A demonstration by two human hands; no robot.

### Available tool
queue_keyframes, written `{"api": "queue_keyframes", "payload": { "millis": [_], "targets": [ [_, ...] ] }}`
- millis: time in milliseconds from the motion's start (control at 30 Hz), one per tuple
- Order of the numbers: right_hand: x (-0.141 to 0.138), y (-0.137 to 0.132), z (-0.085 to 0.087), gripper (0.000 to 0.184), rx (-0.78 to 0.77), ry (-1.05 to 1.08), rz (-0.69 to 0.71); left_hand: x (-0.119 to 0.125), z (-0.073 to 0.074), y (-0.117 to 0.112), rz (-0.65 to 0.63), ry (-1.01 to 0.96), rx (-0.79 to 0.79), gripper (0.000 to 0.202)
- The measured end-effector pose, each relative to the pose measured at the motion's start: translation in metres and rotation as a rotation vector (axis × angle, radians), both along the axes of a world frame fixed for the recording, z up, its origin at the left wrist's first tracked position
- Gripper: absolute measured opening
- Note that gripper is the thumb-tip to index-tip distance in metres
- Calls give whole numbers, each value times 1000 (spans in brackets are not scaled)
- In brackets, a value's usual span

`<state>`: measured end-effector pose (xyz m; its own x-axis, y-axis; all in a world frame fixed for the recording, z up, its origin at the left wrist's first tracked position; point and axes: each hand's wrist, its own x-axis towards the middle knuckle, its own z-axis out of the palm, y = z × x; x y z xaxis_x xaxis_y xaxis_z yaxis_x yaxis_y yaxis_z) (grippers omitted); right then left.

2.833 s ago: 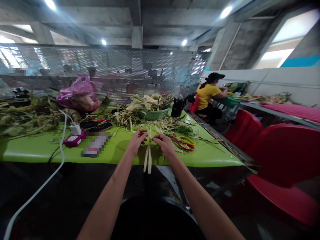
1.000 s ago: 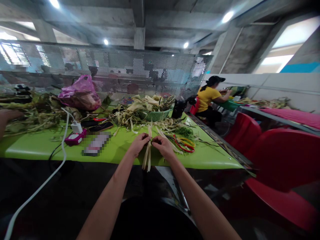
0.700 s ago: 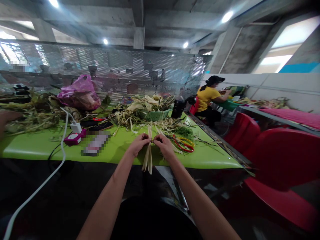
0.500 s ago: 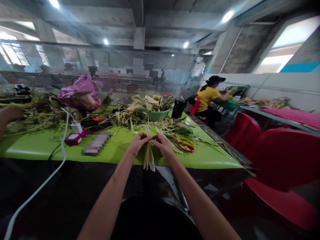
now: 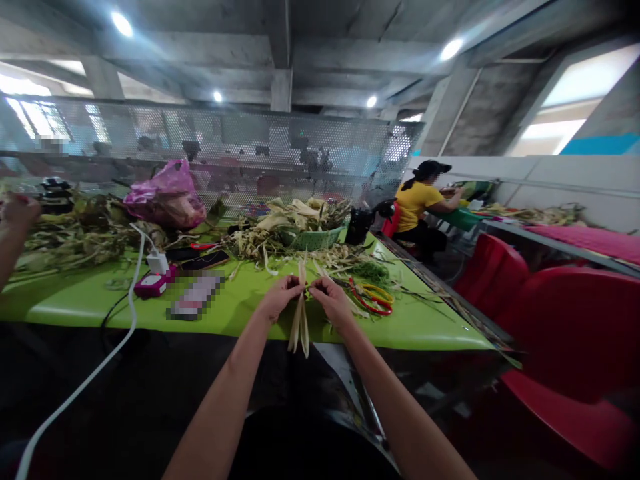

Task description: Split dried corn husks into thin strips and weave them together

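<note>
A small bundle of pale dried husk strips (image 5: 297, 327), apparently corn husk, is pinched between the fingers of my left hand (image 5: 280, 297), its split ends hanging past the table's front edge. Just to its right, my right hand (image 5: 332, 300) is closed in a pinch beside the bundle's middle; what is in those fingertips is too small to make out. Red and yellow looped handles (image 5: 375, 298) lie right of that hand, near a tangle of green strands (image 5: 373, 270). Beyond both hands, a green basket (image 5: 320, 239) carries a heap of dried husks (image 5: 287, 219).
On the green table (image 5: 240, 320) at left are a pixelated phone-like object (image 5: 197, 297), a purple power socket (image 5: 154, 284) with a white cable (image 5: 134, 293), and a pink bag (image 5: 165, 190). Another person's hand (image 5: 19, 212) is far left. A person in yellow (image 5: 417, 205) sits beyond red chairs (image 5: 565, 327).
The view has tilted slightly upward. My right fingers have moved a little away from the bundle, whose lower ends spread into a narrow fork. The other person's hand at left has risen.
</note>
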<state>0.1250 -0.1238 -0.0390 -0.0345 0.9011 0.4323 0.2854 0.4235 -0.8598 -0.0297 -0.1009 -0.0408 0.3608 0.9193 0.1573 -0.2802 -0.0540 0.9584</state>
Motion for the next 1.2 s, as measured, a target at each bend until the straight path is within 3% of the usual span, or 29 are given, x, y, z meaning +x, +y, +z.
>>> {"api": "queue_keyframes", "payload": {
  "millis": [233,833,1033,1200],
  "targets": [
    [-1,-5,4,14,42,31,-35,2,0,0,-24,108,31,31],
    [5,-3,4,19,35,11,-149,-1,-6,2,12,43,-4,29],
    [34,-2,14,26,41,-106,-112,-3,-4,1,66,-17,-66,28],
    [90,-12,32,30,144,-327,-322,-3,-5,4,115,-40,-90,27]
  ]
}}
